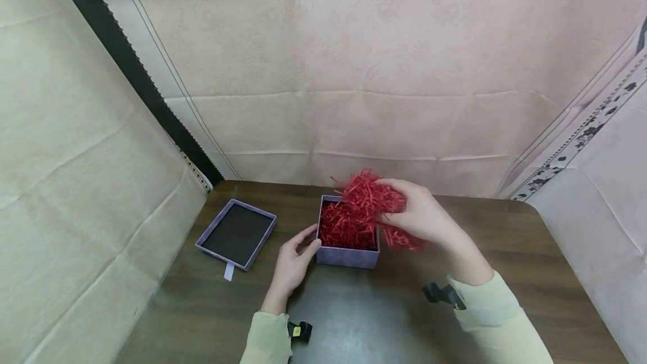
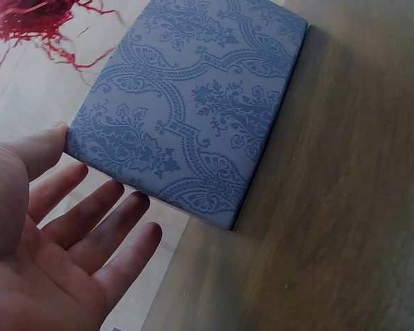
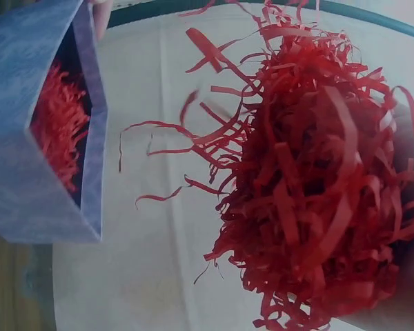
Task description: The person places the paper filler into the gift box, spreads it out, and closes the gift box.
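My right hand [image 1: 419, 212] grips a large clump of red shredded paper [image 1: 371, 195], raised over the box's right side. In the right wrist view the clump [image 3: 317, 186] fills the palm, with loose strands hanging off. The purple-blue patterned box [image 1: 347, 257] stands on the table with more red shreds [image 3: 58, 127] inside. My left hand [image 1: 295, 257] is at the box's left wall, thumb at the near left corner. In the left wrist view, that hand's fingers [image 2: 127, 269] are spread and rather straight, fingertips right at the edge of the damask-patterned wall [image 2: 186, 103].
Left of the box lies its lid [image 1: 236, 235], dark inside face up, with a pale ribbon tab [image 1: 229, 271] at its near edge. The wooden table [image 1: 364, 308] meets a pale cloth backdrop [image 1: 354, 72] behind, and cloth hangs on both sides too.
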{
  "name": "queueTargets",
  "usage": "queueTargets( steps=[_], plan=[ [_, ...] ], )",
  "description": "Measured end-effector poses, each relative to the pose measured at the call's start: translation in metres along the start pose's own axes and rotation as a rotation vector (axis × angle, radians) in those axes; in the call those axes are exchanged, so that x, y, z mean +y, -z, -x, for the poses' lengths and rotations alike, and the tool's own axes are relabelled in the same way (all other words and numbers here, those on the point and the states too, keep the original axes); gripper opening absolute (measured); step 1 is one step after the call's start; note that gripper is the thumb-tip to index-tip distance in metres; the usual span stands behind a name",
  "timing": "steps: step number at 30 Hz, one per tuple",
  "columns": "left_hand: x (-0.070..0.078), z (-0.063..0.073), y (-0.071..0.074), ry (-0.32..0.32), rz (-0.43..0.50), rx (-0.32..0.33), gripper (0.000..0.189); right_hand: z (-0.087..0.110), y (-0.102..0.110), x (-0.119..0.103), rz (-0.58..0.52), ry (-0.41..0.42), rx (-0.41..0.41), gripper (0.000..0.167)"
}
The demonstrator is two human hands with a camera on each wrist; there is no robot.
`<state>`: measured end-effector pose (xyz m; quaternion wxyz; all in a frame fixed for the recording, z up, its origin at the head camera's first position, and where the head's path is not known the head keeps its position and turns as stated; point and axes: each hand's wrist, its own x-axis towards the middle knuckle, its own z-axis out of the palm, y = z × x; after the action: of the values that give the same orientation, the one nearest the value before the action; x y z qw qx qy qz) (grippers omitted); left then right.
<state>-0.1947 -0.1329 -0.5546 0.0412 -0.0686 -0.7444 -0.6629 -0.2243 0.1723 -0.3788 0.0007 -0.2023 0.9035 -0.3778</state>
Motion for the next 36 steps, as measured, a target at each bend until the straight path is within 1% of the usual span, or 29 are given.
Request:
queueTargets(
  steps=[4, 7, 12, 16, 22, 28, 29, 36],
  plan=[
    [0.002, 0.000, 0.000, 0.003, 0.011, -0.002, 0.043, -0.008, -0.009, -0.003, 0.030, 0.025, -0.024, 0.070],
    [0.003, 0.001, 0.000, 0.009, 0.010, 0.002, 0.042, -0.015, -0.021, 0.002, 0.061, 0.041, -0.060, 0.068],
    [0.005, 0.003, 0.000, 0.023, -0.016, 0.003, 0.043, -0.028, -0.042, 0.012, 0.146, 0.070, -0.111, 0.066],
    [0.006, 0.003, 0.000, 0.019, -0.027, -0.001, 0.043, -0.036, -0.055, 0.014, 0.217, 0.056, -0.152, 0.065],
    [0.006, 0.002, 0.001, 0.023, -0.036, 0.001, 0.044, -0.045, -0.071, 0.013, 0.302, -0.016, -0.199, 0.067],
    [0.006, 0.002, 0.001, 0.032, -0.049, 0.004, 0.046, -0.054, -0.088, 0.014, 0.384, -0.011, -0.199, 0.063],
    [0.006, 0.002, 0.002, 0.025, -0.051, 0.002, 0.045, -0.056, -0.091, 0.014, 0.394, -0.008, -0.196, 0.063],
    [0.003, 0.001, 0.001, 0.012, -0.041, -0.004, 0.043, -0.064, -0.109, 0.011, 0.432, -0.022, -0.219, 0.062]
  ],
)
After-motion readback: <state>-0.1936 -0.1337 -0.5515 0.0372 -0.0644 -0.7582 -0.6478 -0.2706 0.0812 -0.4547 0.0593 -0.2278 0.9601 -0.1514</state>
